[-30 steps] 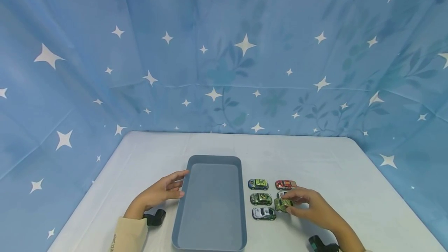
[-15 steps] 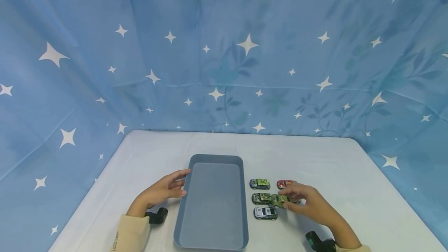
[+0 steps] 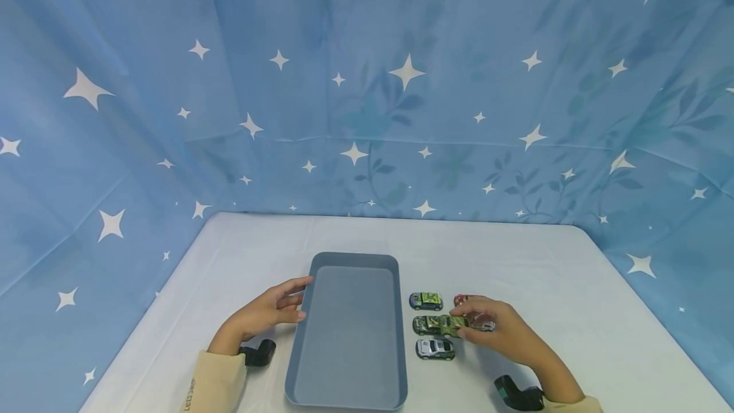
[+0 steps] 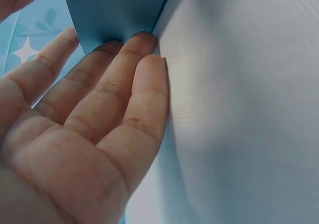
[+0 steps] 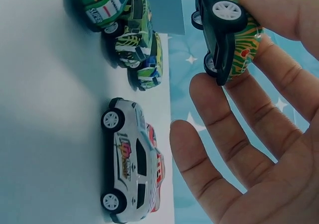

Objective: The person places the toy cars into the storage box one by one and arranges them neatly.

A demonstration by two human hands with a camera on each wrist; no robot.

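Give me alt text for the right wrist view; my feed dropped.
The right hand holds a green-and-orange toy car off the white tabletop, its underside and wheels showing. A white car stands there with a red car partly behind it; three more cars and part of the tray appear toward the top.

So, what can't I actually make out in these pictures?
- Head view: most of the red car and white car, hidden by the right hand.
- Head view: small markings on the silver car, too small to read.
- Right wrist view: one end of the held car, cut off by the top edge.
- Left wrist view: most of the tray, cut off by the top edge.
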